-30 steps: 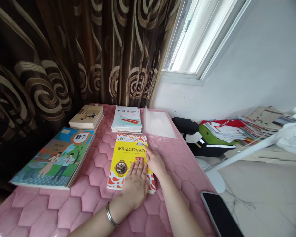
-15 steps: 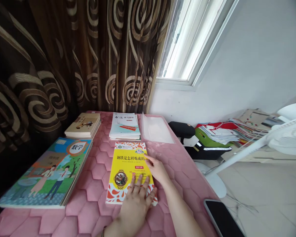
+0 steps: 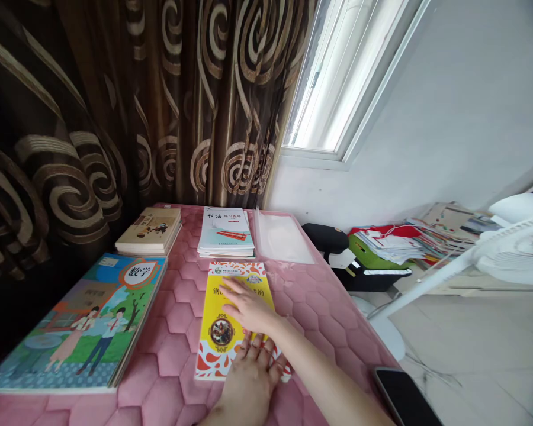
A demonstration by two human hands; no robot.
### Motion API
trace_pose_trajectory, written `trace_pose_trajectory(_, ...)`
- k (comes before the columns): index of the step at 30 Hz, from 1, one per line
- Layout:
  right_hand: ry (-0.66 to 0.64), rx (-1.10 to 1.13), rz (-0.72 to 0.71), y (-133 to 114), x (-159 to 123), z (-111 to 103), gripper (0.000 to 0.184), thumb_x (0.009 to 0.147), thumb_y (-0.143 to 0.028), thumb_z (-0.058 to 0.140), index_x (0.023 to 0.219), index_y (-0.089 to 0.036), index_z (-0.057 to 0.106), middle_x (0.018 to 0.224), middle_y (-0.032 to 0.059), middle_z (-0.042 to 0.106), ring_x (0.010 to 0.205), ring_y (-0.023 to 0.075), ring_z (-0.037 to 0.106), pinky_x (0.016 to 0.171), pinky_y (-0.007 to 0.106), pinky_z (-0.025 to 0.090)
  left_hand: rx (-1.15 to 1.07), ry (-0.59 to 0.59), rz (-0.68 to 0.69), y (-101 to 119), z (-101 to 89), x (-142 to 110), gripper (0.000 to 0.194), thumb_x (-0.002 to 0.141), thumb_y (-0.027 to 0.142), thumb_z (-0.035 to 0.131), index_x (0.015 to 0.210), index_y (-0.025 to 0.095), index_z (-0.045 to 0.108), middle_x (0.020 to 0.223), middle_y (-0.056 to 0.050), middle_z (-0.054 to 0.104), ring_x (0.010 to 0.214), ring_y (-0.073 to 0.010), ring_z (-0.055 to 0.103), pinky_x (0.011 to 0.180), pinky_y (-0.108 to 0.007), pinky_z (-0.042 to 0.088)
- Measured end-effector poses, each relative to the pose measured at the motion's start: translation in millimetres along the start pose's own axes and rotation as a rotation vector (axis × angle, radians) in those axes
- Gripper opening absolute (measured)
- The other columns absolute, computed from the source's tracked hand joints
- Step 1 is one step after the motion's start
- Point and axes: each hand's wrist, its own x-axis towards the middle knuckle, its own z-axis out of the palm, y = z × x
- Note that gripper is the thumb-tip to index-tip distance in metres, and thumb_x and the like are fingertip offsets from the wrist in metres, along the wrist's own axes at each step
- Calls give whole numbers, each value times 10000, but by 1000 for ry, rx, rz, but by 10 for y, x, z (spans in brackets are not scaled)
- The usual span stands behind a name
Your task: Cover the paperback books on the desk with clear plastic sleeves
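Observation:
A yellow paperback book (image 3: pixel 221 332) with red-and-white patterned ends lies flat in front of me on the pink quilted cover. My left hand (image 3: pixel 251 373) rests flat near its bottom edge, fingers spread. Across its upper part lies my right hand (image 3: pixel 249 310), with fingers stretched out over the title. Neither hand grips anything. Left of the book is a stack of large textbooks topped by a blue-green maths book (image 3: pixel 93 325). Behind it sits a stack with a white calligraphy booklet (image 3: pixel 225 231) on top.
Small tan books (image 3: pixel 151 231) are stacked at the back left. Clear plastic sleeves (image 3: pixel 282 238) lie at the back right. A phone (image 3: pixel 408 396) is at the right edge. Beyond stand a white fan (image 3: pixel 426 281) and piled papers (image 3: pixel 391 245). A patterned curtain (image 3: pixel 182 106) hangs behind.
My right hand has moved from the book's right edge leftward and up onto its cover, covering part of the title. My left hand stays at the bottom of the book.

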Motion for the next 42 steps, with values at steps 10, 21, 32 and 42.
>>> trace_pose_trajectory(10, -98, -149, 350, 723, 276, -79, 674, 997, -524, 162, 1519, -98, 201, 1590, 119, 96, 1473, 209, 50, 1199, 435, 62, 23, 112, 77, 10, 28, -17, 489, 982, 320, 395, 1466, 262, 358, 1476, -72, 460, 1334, -231, 447, 1056, -438, 401)
trace_pose_trajectory(21, -55, -61, 61, 21, -539, 151, 558, 981, -392, 389, 1502, -222, 285, 1574, 42, 205, 1463, 219, 160, 1203, 453, 168, -183, 322, 257, 108, 4, -18, 251, 948, 225, 449, 1062, 182, 667, 963, -38, 746, 855, -144, 682, 811, -267, 546)
trace_pose_trajectory(32, 68, -79, 255, 0, -750, 243, 517, 1010, -402, 271, 1487, -211, 331, 1565, 50, 256, 1462, 245, 163, 1192, 518, 184, -2, 146, -529, -599, -228, -77, 558, 927, 439, 398, 1420, 183, 445, 1467, -129, 461, 1363, -311, 407, 1092, -577, 344)
trace_pose_trajectory(42, 366, 37, 600, 94, -804, 423, 530, 928, -402, 404, 1404, -178, 466, 1525, 122, 346, 1401, 302, 321, 1116, 464, 350, 76, 199, -692, -857, -24, -147, 578, 970, 312, 271, 1485, 48, 275, 1475, -244, 406, 1379, -333, 368, 1082, -517, 363)
